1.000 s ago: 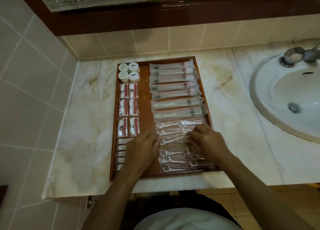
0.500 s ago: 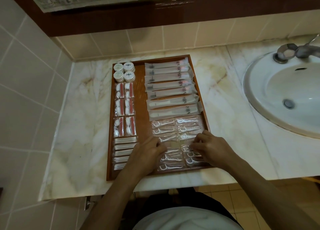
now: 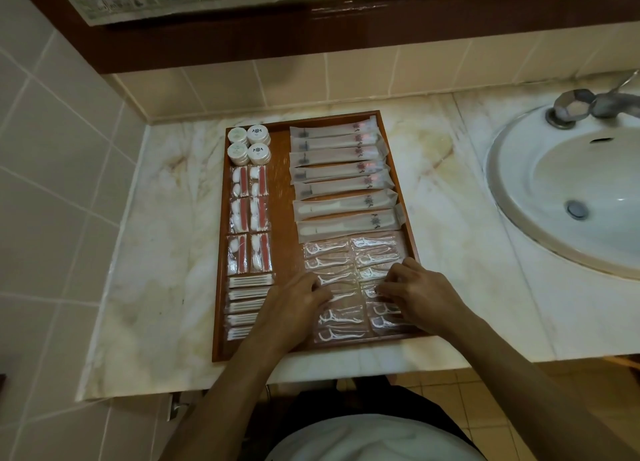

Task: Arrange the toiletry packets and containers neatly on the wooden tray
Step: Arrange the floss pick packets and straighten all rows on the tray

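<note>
Wooden tray sits centre frame on glossy marble counter. Left hand and right hand, fingers bent, press clear crinkly floss-pick packets lower right, partly hiding them; actual grip unclear.

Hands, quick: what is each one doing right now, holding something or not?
Left hand: fingers lie on the floss pick packets; whether it grips one cannot be told.
Right hand: fingers curled onto the same packets; a grip cannot be told.
</note>
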